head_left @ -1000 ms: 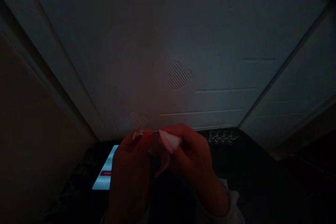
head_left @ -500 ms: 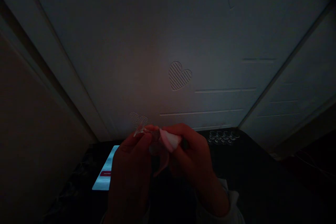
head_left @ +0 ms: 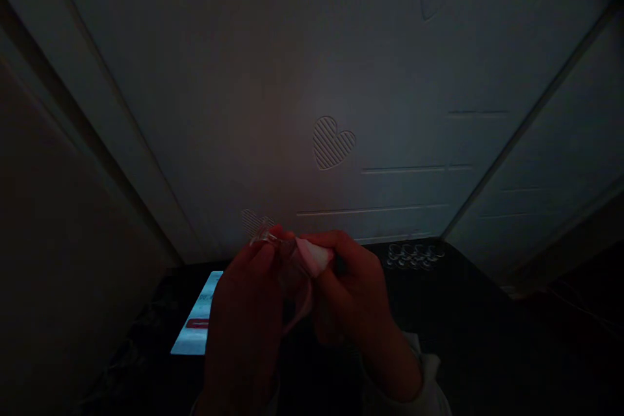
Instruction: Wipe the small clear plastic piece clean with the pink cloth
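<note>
In dim light, my left hand (head_left: 246,299) is closed, pinching a small clear, shiny piece (head_left: 263,233) that sticks up past the fingertips. Its exact kind is too dark to tell. Close beside it, my right hand (head_left: 358,289) is closed on a pink and white cloth (head_left: 314,257), bunched between thumb and fingers. A pink strip of the cloth hangs in a curve below, between the two hands. The cloth's end touches or nearly touches the clear piece. My fingers hide where they meet.
Left of my hands, a lit phone or tablet screen (head_left: 195,325) lies on the dark table (head_left: 468,312). Several small clear ring-shaped pieces (head_left: 414,255) stand grouped at the back right. Behind the table rises a pale panel (head_left: 234,110) with embossed striped hearts.
The clear piece has tilted slightly more upright in my left fingers. My right hand and the cloth have shifted a little to the left.
</note>
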